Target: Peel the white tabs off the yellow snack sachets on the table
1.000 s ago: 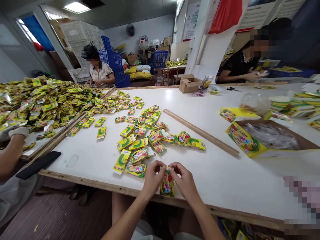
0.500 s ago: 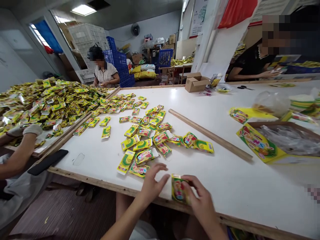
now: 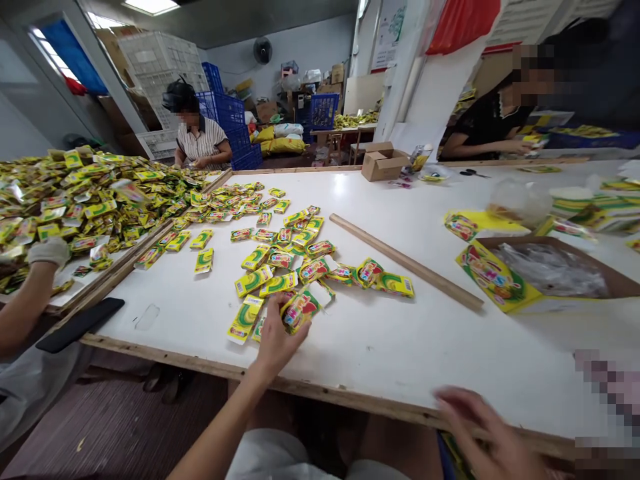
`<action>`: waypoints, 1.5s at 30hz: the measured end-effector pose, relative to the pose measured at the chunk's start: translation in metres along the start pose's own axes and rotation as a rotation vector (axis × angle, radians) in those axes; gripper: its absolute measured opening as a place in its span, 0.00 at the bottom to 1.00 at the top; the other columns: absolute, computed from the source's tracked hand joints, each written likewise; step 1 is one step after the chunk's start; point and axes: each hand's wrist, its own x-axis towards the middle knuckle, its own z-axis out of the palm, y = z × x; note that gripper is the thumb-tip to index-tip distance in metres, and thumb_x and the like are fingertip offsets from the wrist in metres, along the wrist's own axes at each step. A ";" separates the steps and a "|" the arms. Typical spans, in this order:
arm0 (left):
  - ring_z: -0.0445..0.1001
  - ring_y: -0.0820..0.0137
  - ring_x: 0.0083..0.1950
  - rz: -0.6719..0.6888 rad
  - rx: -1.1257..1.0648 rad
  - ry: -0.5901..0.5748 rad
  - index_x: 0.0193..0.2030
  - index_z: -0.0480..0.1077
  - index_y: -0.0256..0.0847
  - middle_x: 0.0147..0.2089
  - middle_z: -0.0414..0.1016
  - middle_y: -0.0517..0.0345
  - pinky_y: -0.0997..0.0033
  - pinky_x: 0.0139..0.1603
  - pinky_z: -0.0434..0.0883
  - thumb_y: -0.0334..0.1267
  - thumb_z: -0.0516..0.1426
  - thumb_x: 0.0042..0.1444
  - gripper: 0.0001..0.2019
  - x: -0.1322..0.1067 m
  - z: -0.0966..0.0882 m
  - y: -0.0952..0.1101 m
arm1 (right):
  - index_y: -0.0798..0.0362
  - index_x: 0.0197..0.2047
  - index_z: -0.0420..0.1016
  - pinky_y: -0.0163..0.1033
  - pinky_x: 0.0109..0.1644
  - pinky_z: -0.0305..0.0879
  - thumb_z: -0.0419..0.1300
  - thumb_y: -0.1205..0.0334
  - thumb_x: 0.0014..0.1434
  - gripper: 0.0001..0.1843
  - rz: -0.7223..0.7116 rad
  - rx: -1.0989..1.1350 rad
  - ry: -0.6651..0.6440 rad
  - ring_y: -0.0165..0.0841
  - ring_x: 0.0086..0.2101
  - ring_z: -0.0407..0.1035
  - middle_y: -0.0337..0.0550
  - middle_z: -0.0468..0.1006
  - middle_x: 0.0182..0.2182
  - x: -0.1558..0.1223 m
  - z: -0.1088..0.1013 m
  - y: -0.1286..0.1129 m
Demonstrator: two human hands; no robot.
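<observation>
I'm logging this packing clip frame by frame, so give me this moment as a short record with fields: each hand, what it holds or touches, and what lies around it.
left hand: on the table, fingers closed on a yellow sachet at the near edge of the loose sachets
right hand: blurred, low past the table's near edge; no sachet seen in it
table: white top, wooden rim
nearby: wooden stick; open carton on the right
others: gloved hand by the big sachet heap

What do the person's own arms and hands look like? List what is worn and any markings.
The left hand and right hand are bare: no gloves, rings, watch or visible markings. Both forearms show uncovered, with no sleeve in view. The right hand is motion-blurred, so fine detail there cannot be told.
</observation>
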 end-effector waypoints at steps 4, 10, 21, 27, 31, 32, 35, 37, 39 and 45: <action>0.67 0.59 0.56 -0.040 -0.191 -0.082 0.56 0.56 0.42 0.53 0.64 0.49 0.60 0.57 0.65 0.36 0.65 0.48 0.30 -0.038 0.035 0.017 | 0.48 0.47 0.67 0.42 0.43 0.73 0.57 0.50 0.59 0.16 0.010 0.315 -0.279 0.39 0.41 0.75 0.48 0.76 0.45 0.017 0.082 -0.052; 0.72 0.67 0.42 -0.148 -0.353 -0.208 0.58 0.55 0.45 0.49 0.67 0.53 0.63 0.46 0.71 0.36 0.61 0.54 0.27 -0.055 0.039 0.010 | 0.50 0.47 0.63 0.41 0.44 0.72 0.56 0.55 0.59 0.14 -0.045 0.379 -0.205 0.37 0.40 0.75 0.47 0.77 0.41 0.028 0.121 -0.057; 0.74 0.66 0.42 -0.083 -0.325 -0.375 0.50 0.69 0.43 0.45 0.75 0.53 0.66 0.44 0.71 0.37 0.58 0.57 0.13 -0.045 0.031 0.012 | 0.47 0.55 0.63 0.39 0.42 0.73 0.55 0.56 0.61 0.19 -0.042 0.421 -0.332 0.36 0.40 0.75 0.44 0.76 0.43 0.025 0.108 -0.044; 0.73 0.62 0.49 -0.121 -0.387 -0.378 0.42 0.74 0.40 0.45 0.75 0.50 0.66 0.48 0.71 0.40 0.56 0.59 0.09 -0.034 0.040 0.011 | 0.49 0.41 0.67 0.38 0.39 0.70 0.54 0.50 0.61 0.12 -0.059 0.339 -0.355 0.35 0.33 0.72 0.41 0.75 0.32 0.043 0.105 -0.049; 0.75 0.66 0.43 -0.200 -0.581 -0.342 0.53 0.67 0.43 0.44 0.75 0.52 0.66 0.46 0.72 0.41 0.59 0.57 0.17 -0.029 0.052 0.010 | 0.50 0.35 0.67 0.39 0.39 0.69 0.56 0.50 0.60 0.12 -0.081 0.345 -0.252 0.35 0.33 0.71 0.41 0.74 0.30 0.052 0.113 -0.044; 0.76 0.67 0.42 -0.209 -0.617 -0.338 0.55 0.64 0.44 0.43 0.75 0.53 0.66 0.45 0.72 0.41 0.60 0.56 0.20 -0.029 0.053 0.011 | 0.51 0.38 0.68 0.39 0.40 0.70 0.56 0.51 0.59 0.12 -0.073 0.371 -0.223 0.36 0.34 0.72 0.42 0.75 0.32 0.051 0.114 -0.043; 0.75 0.66 0.44 -0.168 -0.559 -0.355 0.52 0.68 0.42 0.42 0.76 0.53 0.65 0.48 0.71 0.41 0.59 0.57 0.16 -0.030 0.049 0.013 | 0.51 0.46 0.69 0.41 0.43 0.70 0.57 0.52 0.60 0.15 -0.087 0.385 -0.204 0.37 0.38 0.73 0.45 0.77 0.38 0.047 0.113 -0.041; 0.75 0.63 0.47 -0.112 -0.457 -0.362 0.44 0.73 0.40 0.44 0.76 0.50 0.64 0.50 0.71 0.42 0.58 0.57 0.11 -0.031 0.044 0.015 | 0.51 0.44 0.72 0.41 0.44 0.70 0.55 0.53 0.61 0.13 -0.142 0.348 -0.245 0.37 0.40 0.72 0.46 0.77 0.40 0.043 0.109 -0.045; 0.74 0.62 0.47 -0.074 -0.403 -0.346 0.41 0.75 0.39 0.44 0.76 0.49 0.63 0.50 0.71 0.43 0.58 0.58 0.10 -0.032 0.041 0.018 | 0.51 0.41 0.74 0.41 0.43 0.70 0.55 0.54 0.61 0.12 -0.189 0.322 -0.253 0.38 0.40 0.72 0.47 0.77 0.40 0.041 0.104 -0.051; 0.74 0.64 0.44 -0.096 -0.362 -0.319 0.42 0.75 0.39 0.42 0.77 0.50 0.66 0.47 0.71 0.41 0.58 0.58 0.10 -0.034 0.042 0.026 | 0.50 0.38 0.73 0.39 0.41 0.69 0.56 0.53 0.62 0.11 -0.180 0.278 -0.200 0.36 0.37 0.72 0.44 0.77 0.36 0.038 0.100 -0.059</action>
